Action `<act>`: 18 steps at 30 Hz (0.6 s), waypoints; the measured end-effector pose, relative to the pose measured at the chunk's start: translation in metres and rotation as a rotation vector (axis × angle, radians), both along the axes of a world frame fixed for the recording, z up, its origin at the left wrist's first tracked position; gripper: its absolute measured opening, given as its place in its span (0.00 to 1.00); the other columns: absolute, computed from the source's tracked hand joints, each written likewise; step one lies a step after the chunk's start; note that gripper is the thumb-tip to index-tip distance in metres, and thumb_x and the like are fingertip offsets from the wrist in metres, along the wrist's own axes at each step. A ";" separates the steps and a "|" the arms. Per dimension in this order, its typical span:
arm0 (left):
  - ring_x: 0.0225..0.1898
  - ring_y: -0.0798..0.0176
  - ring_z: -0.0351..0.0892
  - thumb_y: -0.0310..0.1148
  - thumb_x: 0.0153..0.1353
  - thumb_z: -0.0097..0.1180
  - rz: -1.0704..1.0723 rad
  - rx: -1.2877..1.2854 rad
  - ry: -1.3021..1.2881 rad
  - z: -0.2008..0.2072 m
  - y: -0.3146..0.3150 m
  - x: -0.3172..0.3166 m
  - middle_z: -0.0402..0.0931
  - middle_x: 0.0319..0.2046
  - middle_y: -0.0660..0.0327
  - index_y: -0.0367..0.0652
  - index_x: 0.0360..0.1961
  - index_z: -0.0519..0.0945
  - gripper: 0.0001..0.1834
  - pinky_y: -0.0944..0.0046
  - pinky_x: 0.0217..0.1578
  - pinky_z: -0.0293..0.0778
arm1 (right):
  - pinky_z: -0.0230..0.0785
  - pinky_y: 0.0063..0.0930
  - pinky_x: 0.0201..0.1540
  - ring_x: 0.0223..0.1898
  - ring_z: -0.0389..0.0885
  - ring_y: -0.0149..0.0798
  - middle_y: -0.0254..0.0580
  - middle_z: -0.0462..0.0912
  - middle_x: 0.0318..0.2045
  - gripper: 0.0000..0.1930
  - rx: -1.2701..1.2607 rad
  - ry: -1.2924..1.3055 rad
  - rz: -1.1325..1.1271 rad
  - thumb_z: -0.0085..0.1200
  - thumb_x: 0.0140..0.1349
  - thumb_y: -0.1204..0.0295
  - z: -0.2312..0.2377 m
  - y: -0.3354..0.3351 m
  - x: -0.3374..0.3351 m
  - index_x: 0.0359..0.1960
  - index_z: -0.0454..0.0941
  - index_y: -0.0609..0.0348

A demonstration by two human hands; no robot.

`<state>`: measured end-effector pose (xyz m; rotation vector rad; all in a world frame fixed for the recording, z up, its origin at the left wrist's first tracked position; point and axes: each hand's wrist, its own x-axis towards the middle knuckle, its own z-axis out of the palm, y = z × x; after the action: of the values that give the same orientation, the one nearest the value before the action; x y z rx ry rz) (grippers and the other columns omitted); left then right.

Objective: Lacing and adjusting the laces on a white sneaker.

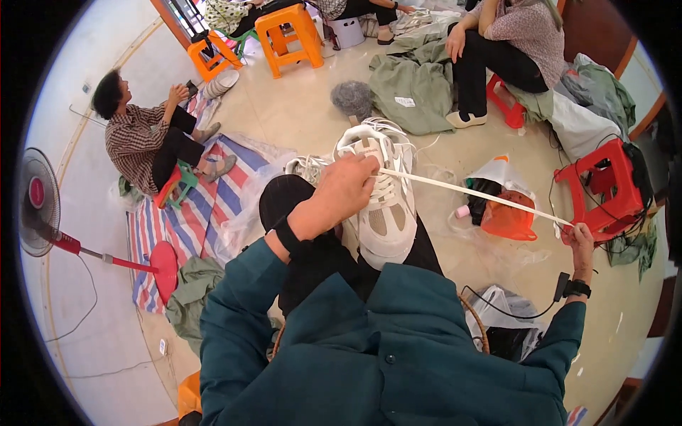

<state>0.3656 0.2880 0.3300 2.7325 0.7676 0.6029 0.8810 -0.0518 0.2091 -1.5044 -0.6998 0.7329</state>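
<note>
A white and beige sneaker (387,231) rests on my lap, toe toward me, with white lace across its front. My left hand (339,190) is closed on the sneaker's upper at the lacing, its fingertips close to where the lace comes out. From there a flat white shoelace (469,192) runs taut to the right. At arm's length to the right, my right hand (580,245) pinches the shoelace near its end. Just left of the sneaker, partly behind my left hand, another light shoe (307,167) shows its laces.
An orange bag (510,216) lies on the floor at right, before a red stool (604,188). At left are a fan (39,202), a striped sheet (195,213) and a seated person (145,138). Other seated people and an orange stool (288,35) are farther off.
</note>
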 end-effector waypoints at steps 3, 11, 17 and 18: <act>0.39 0.45 0.75 0.26 0.53 0.52 0.047 0.125 -0.035 0.000 -0.001 -0.005 0.76 0.34 0.52 0.40 0.38 0.75 0.10 0.54 0.38 0.72 | 0.66 0.20 0.39 0.30 0.70 0.22 0.25 0.70 0.25 0.06 -0.007 -0.025 -0.106 0.49 0.65 0.67 0.016 -0.014 0.009 0.31 0.70 0.52; 0.37 0.47 0.77 0.25 0.51 0.52 0.211 -0.134 -0.161 -0.038 0.004 -0.053 0.76 0.34 0.50 0.40 0.41 0.73 0.14 0.54 0.38 0.73 | 0.67 0.19 0.34 0.29 0.70 0.22 0.24 0.71 0.27 0.04 -0.338 -0.157 -0.135 0.51 0.61 0.66 -0.011 0.002 0.004 0.33 0.73 0.50; 0.37 0.50 0.79 0.27 0.52 0.54 0.279 -0.265 -0.073 -0.058 0.007 -0.067 0.78 0.35 0.49 0.37 0.43 0.74 0.15 0.58 0.39 0.74 | 0.66 0.20 0.30 0.28 0.71 0.24 0.29 0.73 0.25 0.04 -0.176 -0.414 0.141 0.52 0.59 0.73 -0.060 0.122 -0.091 0.34 0.74 0.59; 0.36 0.49 0.79 0.27 0.52 0.55 0.259 -0.282 -0.073 -0.063 0.011 -0.063 0.78 0.34 0.49 0.37 0.42 0.74 0.15 0.58 0.39 0.74 | 0.66 0.19 0.32 0.30 0.71 0.25 0.30 0.73 0.26 0.05 -0.053 -0.536 0.223 0.52 0.59 0.73 -0.073 0.142 -0.102 0.34 0.75 0.62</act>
<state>0.3027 0.2985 0.2675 2.3626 1.1062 0.5906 0.7790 0.0899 0.1364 -1.7059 -1.2745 0.5121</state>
